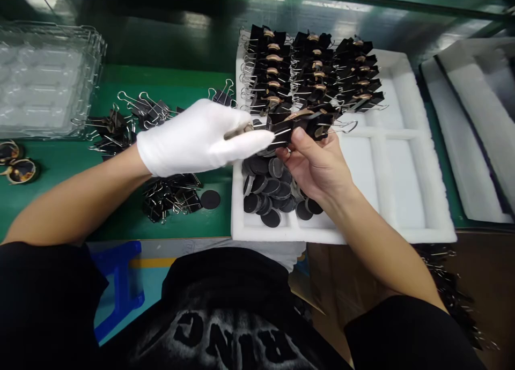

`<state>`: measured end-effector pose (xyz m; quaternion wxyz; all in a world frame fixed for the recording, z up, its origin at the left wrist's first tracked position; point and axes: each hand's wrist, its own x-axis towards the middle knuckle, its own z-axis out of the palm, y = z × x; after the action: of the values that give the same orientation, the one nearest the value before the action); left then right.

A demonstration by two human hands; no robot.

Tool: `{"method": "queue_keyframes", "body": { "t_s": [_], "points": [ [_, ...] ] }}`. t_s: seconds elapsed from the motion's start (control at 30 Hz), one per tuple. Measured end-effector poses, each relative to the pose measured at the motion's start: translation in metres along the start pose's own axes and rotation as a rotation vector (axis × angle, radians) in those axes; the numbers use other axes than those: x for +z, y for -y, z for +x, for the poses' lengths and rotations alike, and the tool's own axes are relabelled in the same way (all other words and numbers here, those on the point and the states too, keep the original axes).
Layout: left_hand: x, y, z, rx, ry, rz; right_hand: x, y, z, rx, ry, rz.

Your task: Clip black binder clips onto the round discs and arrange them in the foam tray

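My left hand, in a white glove, pinches a thin brown strip piece clamped by black binder clips. My bare right hand holds the same clip assembly from below, fingers curled round it. Both hands hover over a white foam tray. Rows of finished clipped pieces fill the tray's far compartments. Several black discs lie in the near left compartment under my hands.
Loose binder clips and another heap lie on the green table, with one stray disc. Stacked clear plastic trays stand far left. More foam trays sit at right. A blue stool is below the table edge.
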<state>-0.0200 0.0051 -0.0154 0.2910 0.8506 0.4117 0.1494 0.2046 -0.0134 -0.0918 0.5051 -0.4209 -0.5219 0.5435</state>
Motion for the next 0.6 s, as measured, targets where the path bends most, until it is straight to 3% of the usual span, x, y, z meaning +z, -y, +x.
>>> {"method": "queue_keyframes", "body": {
  "t_s": [0.13, 0.2, 0.3, 0.43, 0.5, 0.6],
  "points": [
    [-0.006, -0.006, 0.003, -0.266, 0.222, -0.449, 0.001, 0.006, 0.000, -0.276, 0.026, -0.028],
    [-0.008, -0.008, 0.002, -0.298, 0.246, -0.532, -0.002, 0.017, -0.001, -0.349, 0.077, -0.104],
    [-0.011, -0.007, -0.002, -0.147, 0.094, -0.417, -0.015, 0.034, 0.003, -0.224, 0.187, -0.248],
    [-0.012, -0.006, -0.005, -0.062, -0.025, -0.208, -0.034, 0.040, 0.015, -0.081, 0.098, -0.297],
    [-0.008, -0.007, -0.006, -0.042, -0.063, -0.155, -0.035, 0.039, 0.016, -0.028, 0.089, -0.269],
    [0.000, -0.005, -0.006, -0.040, -0.109, -0.073, -0.026, 0.040, 0.010, -0.008, 0.201, -0.276]
  ]
}}
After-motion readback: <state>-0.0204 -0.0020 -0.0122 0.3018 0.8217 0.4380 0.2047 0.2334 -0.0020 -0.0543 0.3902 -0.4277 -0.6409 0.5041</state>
